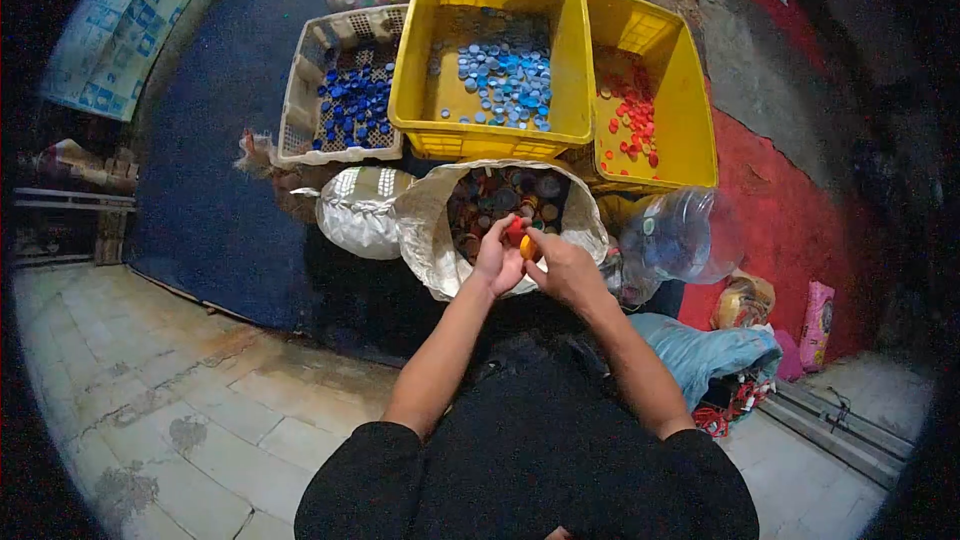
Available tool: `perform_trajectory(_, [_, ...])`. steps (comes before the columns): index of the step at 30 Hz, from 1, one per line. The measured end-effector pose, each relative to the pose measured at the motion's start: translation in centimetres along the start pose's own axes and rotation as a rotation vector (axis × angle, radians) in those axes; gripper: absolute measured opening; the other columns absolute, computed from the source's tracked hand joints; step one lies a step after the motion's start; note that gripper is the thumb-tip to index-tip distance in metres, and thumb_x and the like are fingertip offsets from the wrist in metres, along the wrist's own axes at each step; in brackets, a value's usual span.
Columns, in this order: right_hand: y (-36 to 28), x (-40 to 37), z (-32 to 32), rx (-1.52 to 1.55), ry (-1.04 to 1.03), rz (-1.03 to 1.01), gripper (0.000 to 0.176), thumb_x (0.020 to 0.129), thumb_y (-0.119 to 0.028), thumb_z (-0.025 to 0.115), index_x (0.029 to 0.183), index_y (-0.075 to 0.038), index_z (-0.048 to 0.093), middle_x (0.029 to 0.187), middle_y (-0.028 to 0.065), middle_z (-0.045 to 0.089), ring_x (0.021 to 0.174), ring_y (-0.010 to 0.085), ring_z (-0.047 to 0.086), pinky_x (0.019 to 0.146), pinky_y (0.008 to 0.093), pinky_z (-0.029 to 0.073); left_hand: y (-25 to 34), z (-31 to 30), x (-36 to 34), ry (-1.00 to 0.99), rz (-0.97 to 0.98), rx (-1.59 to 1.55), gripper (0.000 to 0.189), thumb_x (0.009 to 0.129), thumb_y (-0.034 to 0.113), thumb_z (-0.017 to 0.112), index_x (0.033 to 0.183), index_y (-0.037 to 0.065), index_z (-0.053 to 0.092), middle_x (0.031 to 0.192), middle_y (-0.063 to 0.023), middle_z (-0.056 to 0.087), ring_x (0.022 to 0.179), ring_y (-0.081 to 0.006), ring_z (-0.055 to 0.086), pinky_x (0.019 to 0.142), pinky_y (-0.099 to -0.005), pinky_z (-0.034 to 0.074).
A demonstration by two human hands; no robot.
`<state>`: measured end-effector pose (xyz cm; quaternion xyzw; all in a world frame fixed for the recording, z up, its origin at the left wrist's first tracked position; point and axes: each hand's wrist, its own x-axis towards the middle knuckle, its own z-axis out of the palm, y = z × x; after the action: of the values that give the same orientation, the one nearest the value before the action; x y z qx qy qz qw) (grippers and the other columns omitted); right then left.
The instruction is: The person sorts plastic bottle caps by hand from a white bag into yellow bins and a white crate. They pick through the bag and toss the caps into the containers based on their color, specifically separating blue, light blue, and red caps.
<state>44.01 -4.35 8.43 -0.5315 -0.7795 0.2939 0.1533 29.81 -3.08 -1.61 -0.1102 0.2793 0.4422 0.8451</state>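
Note:
Over the mouth of a white woven sack (425, 245), my two hands are close together. The sack holds bottle caps (505, 195) of mixed colours. A red bottle cap (516, 227) is at the fingertips of my left hand (494, 258), which is closed around it. Just beside it, a yellow-orange bottle cap (527, 247) is pinched by my right hand (568, 268); that hand's fingertips also come close to the red cap. My fingers partly cover both caps.
Behind the sack, a whitish crate (290, 120) holds dark blue caps, a tall yellow bin (405, 70) light blue and white ones, and another yellow bin (690, 90) red ones. A tied sack (365, 225) sits left, a large clear bottle (690, 235) right, and a blue bag (690, 350) nearer.

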Motion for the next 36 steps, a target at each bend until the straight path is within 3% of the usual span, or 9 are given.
perform_trajectory(10, [6.4,1.0,2.4,0.193,0.091,0.380,0.058,0.072,-0.030,0.073,0.121,-0.005,0.053,0.067,0.0132,0.056,0.063,0.0286,0.059,0.060,0.0390,0.047,-0.2,-3.3,-0.4,0.275,0.113,0.220,0.020,0.091,0.025,0.050,0.078,0.010,0.052,0.069,-0.0005,0.049,0.058,-0.0135,0.042,0.057,-0.0294,0.037])
perform_trajectory(12, [6.8,1.3,3.3,0.153,0.196,0.368,0.062,0.073,-0.032,0.074,0.125,-0.007,0.052,0.067,0.0132,0.056,0.064,0.0277,0.059,0.062,0.0384,0.047,0.5,-5.7,0.0,0.338,0.174,0.423,0.020,0.088,0.024,0.053,0.082,0.006,0.058,0.069,-0.0010,0.055,0.059,-0.0140,0.049,0.058,-0.0292,0.042])
perform_trajectory(14, [6.9,1.3,3.0,0.127,0.083,0.428,0.061,0.074,-0.031,0.074,0.124,-0.005,0.053,0.068,0.0140,0.057,0.066,0.0270,0.060,0.063,0.0371,0.048,1.5,-6.6,-0.4,0.468,0.379,1.317,0.024,0.085,0.026,0.058,0.090,0.002,0.063,0.074,-0.0045,0.062,0.068,-0.0140,0.058,0.064,-0.0283,0.048])
perform_trajectory(18, [7.4,1.0,3.5,0.422,-0.097,0.442,0.046,0.083,-0.026,0.067,0.120,-0.003,0.055,0.074,0.0089,0.061,0.069,0.0190,0.061,0.064,0.0328,0.049,3.8,-7.3,1.2,0.513,0.371,1.745,0.032,0.079,0.027,0.062,0.098,0.001,0.065,0.089,-0.0195,0.067,0.086,-0.0284,0.065,0.076,-0.0377,0.051])
perform_trajectory(24, [5.9,-1.6,4.5,1.442,0.052,0.907,0.019,0.090,-0.021,0.059,0.102,-0.006,0.058,0.078,0.0001,0.050,0.063,0.0110,0.049,0.056,0.0260,0.042,4.9,-13.9,10.8,0.748,-0.089,1.925,0.045,0.082,0.040,0.054,0.109,0.005,0.064,0.116,-0.0214,0.060,0.107,-0.0394,0.057,0.089,-0.0436,0.046])
perform_trajectory(26, [6.1,-2.8,5.0,1.604,0.173,0.912,0.016,0.090,-0.020,0.057,0.099,-0.006,0.057,0.076,0.0003,0.050,0.063,0.0113,0.050,0.056,0.0267,0.042,4.8,-18.0,13.8,0.811,0.249,1.983,0.050,0.083,0.043,0.052,0.115,0.005,0.062,0.121,-0.0215,0.057,0.111,-0.0375,0.055,0.092,-0.0430,0.045])
perform_trajectory(28, [6.1,-4.0,4.8,1.616,0.196,0.934,0.014,0.090,-0.018,0.057,0.098,-0.006,0.056,0.075,0.0001,0.049,0.063,0.0113,0.050,0.056,0.0272,0.041,4.5,-17.9,14.5,0.785,0.076,1.967,0.051,0.085,0.044,0.049,0.118,0.007,0.059,0.124,-0.0200,0.055,0.113,-0.0358,0.055,0.094,-0.0429,0.044])
perform_trajectory(33, [7.6,-6.4,5.3,1.596,0.229,1.037,0.016,0.090,-0.019,0.058,0.099,-0.007,0.055,0.075,0.0009,0.051,0.063,0.0118,0.050,0.059,0.0280,0.043,3.7,-21.3,14.6,0.765,0.497,1.980,0.050,0.085,0.047,0.048,0.118,0.011,0.059,0.122,-0.0172,0.058,0.110,-0.0359,0.056,0.092,-0.0442,0.045])
perform_trajectory(36, [8.0,-6.6,5.2,1.662,0.309,1.034,0.016,0.089,-0.018,0.058,0.100,-0.006,0.056,0.075,0.0017,0.050,0.063,0.0122,0.049,0.058,0.0284,0.042,4.4,-18.2,13.2,0.717,0.429,2.027,0.052,0.085,0.050,0.048,0.120,0.013,0.058,0.119,-0.0172,0.059,0.109,-0.0371,0.056,0.090,-0.0449,0.045])
